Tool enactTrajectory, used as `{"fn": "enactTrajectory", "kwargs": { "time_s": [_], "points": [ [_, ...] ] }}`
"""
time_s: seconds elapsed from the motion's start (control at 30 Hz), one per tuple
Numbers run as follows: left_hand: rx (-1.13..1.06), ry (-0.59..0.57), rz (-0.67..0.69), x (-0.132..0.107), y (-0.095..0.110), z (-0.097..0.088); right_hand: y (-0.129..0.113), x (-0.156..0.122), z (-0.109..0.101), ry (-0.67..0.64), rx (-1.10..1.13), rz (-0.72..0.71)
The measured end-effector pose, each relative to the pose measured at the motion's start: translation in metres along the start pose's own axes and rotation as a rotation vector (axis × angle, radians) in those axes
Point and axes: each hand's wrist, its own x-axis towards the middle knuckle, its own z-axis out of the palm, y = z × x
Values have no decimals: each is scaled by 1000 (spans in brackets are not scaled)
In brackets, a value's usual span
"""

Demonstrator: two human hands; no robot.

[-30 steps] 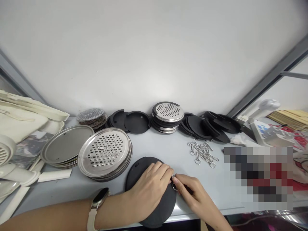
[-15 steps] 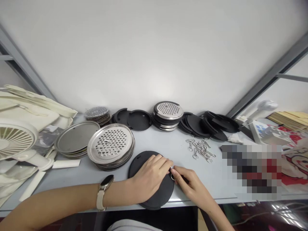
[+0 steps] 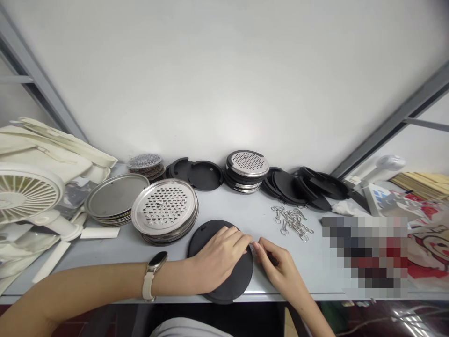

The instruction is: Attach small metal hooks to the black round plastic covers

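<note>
table (image 3: 242, 210) bare between stack (image 3: 164, 211) and clips (image 3: 293, 221)

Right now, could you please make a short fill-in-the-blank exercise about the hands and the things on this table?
1. The left hand rests on a round ____ disc.
2. The watch sits on the ____ wrist.
3. The metal hooks lie in a loose pile to the ____ of the perforated plates.

Missing words: black; left; right.
</note>
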Motion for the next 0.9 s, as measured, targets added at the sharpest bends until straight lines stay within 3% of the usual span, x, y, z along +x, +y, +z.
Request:
{"fn": "enactTrajectory", "kwargs": {
  "time_s": [0.27, 0.9],
  "points": [
    [71, -18, -19, 3, 0, -1, 1, 1, 1, -87, -24, -45],
    [25, 11, 4, 1, -3, 2, 1, 1, 0, -84, 16, -29]
  ]
}}
